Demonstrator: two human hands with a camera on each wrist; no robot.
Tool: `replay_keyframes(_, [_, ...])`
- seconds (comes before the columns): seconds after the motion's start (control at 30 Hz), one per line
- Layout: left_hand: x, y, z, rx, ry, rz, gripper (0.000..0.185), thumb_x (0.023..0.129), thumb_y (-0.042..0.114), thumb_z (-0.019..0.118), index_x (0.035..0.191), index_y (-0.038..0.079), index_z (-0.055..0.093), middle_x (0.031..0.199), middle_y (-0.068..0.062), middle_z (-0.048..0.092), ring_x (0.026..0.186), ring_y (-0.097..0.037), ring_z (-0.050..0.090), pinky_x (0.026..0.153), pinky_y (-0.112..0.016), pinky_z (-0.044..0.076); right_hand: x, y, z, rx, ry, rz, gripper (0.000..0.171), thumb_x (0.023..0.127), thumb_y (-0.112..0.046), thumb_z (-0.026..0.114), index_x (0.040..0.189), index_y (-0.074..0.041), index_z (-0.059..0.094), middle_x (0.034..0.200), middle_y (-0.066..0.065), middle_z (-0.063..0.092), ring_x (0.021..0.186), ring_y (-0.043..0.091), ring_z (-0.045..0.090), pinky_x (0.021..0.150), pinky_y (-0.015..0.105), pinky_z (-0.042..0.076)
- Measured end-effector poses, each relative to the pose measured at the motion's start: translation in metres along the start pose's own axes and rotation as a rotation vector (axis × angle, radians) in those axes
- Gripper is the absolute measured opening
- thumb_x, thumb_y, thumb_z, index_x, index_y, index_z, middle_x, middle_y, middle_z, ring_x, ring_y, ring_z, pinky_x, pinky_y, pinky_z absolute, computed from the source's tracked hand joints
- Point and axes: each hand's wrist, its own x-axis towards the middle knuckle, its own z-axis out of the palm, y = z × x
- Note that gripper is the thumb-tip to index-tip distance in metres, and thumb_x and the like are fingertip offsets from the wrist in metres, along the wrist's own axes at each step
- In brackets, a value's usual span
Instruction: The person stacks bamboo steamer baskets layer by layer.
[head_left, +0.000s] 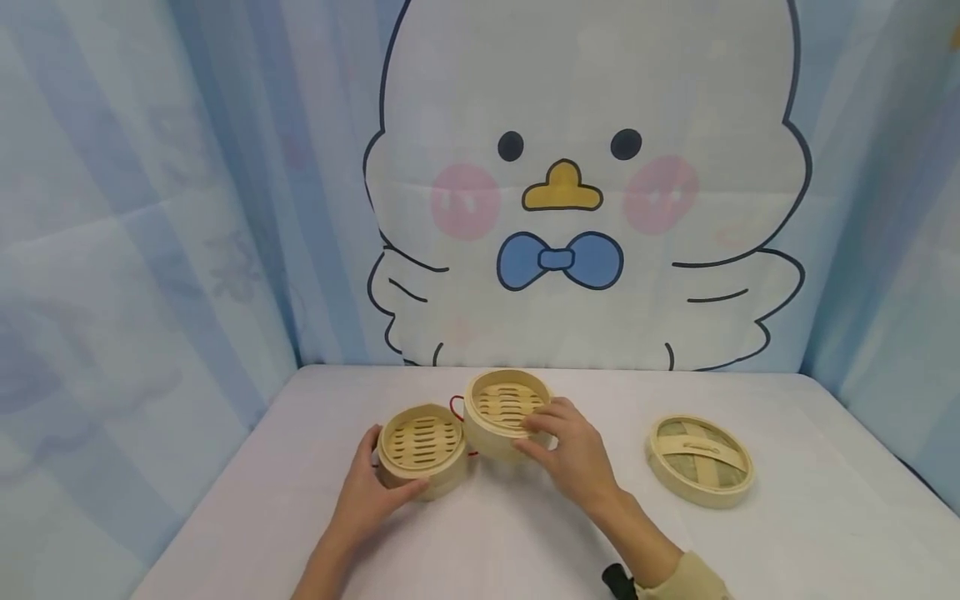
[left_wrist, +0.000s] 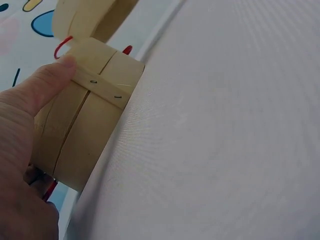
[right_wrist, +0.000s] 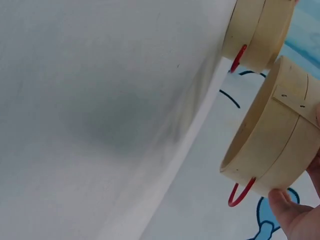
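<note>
Two small bamboo steamer baskets with slatted bottoms are side by side on the white table (head_left: 525, 533). My left hand (head_left: 378, 483) grips the left basket (head_left: 422, 450), which stands on the table; my thumb (left_wrist: 50, 80) presses on its wall (left_wrist: 85, 130). My right hand (head_left: 536, 433) holds the right basket (head_left: 504, 407) by its near rim, tilted and raised a little. In the right wrist view that basket (right_wrist: 272, 135) hangs clear of the table, with a red wire loop (right_wrist: 240, 192) under it. The other basket (right_wrist: 257, 30) is beyond it.
A woven bamboo lid (head_left: 700, 460) with a strap handle lies flat on the table to the right. A cloth backdrop (head_left: 577, 192) printed with a cartoon duck closes off the back, and blue curtains hang at both sides.
</note>
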Motion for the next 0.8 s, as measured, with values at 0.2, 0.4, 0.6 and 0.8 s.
replay_keyframes(0.2, [-0.002,0.000,0.000,0.002,0.000,-0.001,0.115,0.075,0.033,0.091,0.155,-0.007,0.019,0.157,-0.029,0.029,0.142,-0.042,0.033,0.110,-0.058,0.034,0.006,-0.010,0.012,0.030,0.010,-0.021,0.026,0.068,-0.010,0.093,0.089,-0.006,0.078,0.097,0.003,0.071,0.100,0.023,0.064,0.092,0.044,0.054])
replay_keyframes(0.4, [-0.003,0.000,-0.002,0.006,-0.003,-0.020,0.116,0.075,0.034,0.091,0.156,-0.006,0.018,0.157,-0.029,0.028,0.142,-0.042,0.032,0.111,-0.058,0.033,0.016,-0.023,0.023,0.056,0.005,-0.020,0.024,0.070,-0.011,0.092,0.090,-0.006,0.078,0.096,0.002,0.070,0.101,0.022,0.063,0.088,0.042,0.055])
replay_keyframes(0.6, [-0.002,0.000,-0.002,-0.005,0.001,-0.019,0.116,0.075,0.035,0.091,0.156,-0.006,0.019,0.157,-0.028,0.030,0.140,-0.041,0.035,0.111,-0.059,0.033,0.021,-0.034,0.036,0.100,0.004,-0.066,0.024,0.070,-0.012,0.092,0.087,-0.006,0.078,0.094,0.002,0.070,0.097,0.020,0.062,0.084,0.039,0.056])
replay_keyframes(0.8, [-0.001,-0.001,0.000,-0.026,0.000,0.007,0.114,0.075,0.033,0.091,0.155,-0.007,0.019,0.157,-0.029,0.030,0.140,-0.041,0.036,0.111,-0.059,0.032,0.023,-0.042,0.049,0.114,0.006,-0.087,0.023,0.070,-0.013,0.092,0.086,-0.007,0.077,0.093,0.001,0.069,0.095,0.017,0.060,0.081,0.035,0.056])
